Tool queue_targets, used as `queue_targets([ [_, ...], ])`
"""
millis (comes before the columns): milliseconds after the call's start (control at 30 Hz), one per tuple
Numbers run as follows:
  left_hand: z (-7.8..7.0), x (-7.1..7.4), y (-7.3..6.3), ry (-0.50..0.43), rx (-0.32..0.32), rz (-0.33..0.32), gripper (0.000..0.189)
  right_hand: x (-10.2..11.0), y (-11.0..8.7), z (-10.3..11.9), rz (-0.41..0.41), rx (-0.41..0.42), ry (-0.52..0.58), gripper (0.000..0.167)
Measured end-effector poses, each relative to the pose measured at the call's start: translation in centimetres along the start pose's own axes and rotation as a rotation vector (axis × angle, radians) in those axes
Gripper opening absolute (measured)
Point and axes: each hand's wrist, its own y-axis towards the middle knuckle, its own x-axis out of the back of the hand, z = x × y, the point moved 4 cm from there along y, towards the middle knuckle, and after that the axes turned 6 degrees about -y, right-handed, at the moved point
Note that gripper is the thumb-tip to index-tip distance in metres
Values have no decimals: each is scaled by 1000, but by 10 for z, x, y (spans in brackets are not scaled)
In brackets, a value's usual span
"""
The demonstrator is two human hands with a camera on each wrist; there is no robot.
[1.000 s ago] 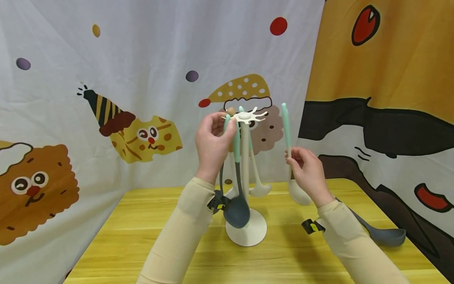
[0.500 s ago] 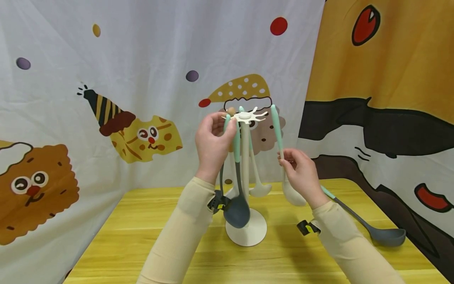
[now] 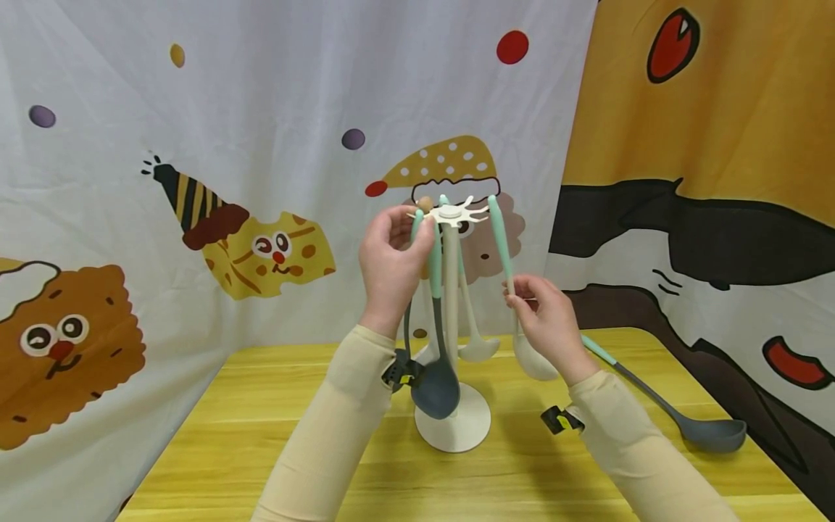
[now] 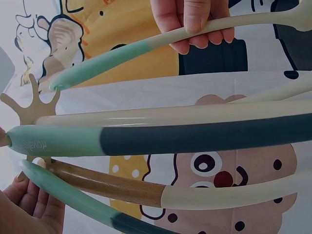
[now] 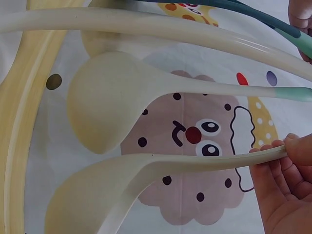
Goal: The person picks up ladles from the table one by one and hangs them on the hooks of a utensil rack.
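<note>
A white utensil rack (image 3: 451, 304) with a spoked top stands on the table. My left hand (image 3: 396, 257) holds the rack's top, its fingers among the hanging handles. A dark grey spoon (image 3: 435, 388) with a mint handle hangs in front of the post, and a cream ladle (image 3: 479, 349) hangs behind it. My right hand (image 3: 546, 315) pinches the cream shaft of another ladle (image 5: 107, 190), bowl down and slightly tilted. Its mint handle tip is close to the ends of the right-hand spokes; whether they touch I cannot tell. A wooden-handled utensil (image 4: 109, 184) also hangs there.
A dark grey ladle (image 3: 707, 433) with a mint handle lies on the right of the wooden table (image 3: 274, 435). Behind the table hangs a printed curtain (image 3: 261, 87).
My right hand has moved left with the cream ladle, bringing its handle tip to the rack's spokes. More of the ladle lying on the table now shows. The left hand stays put.
</note>
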Motion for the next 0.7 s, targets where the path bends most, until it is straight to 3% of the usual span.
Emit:
queue_targets([
  [700, 0, 0, 0, -9, -14, 7, 27, -16, -3, 7, 132, -50, 93, 18],
])
